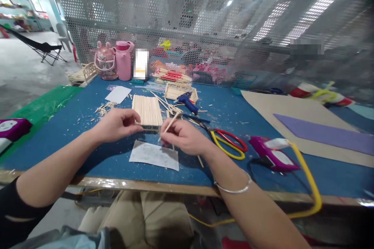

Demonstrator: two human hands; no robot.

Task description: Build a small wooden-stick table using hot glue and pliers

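A flat panel of thin wooden sticks laid side by side rests on the blue table. My left hand is closed in a pinch on the panel's near left corner. My right hand is closed on a single thin wooden stick, held slanted beside the panel's near right corner. A white paper sheet lies just below both hands.
Yellow-and-red scissors and a magenta tool with a yellow cord lie right of my right hand. A blue glue gun, loose sticks, a stick frame and pink bottles stand farther back. Beige and purple sheets cover the right.
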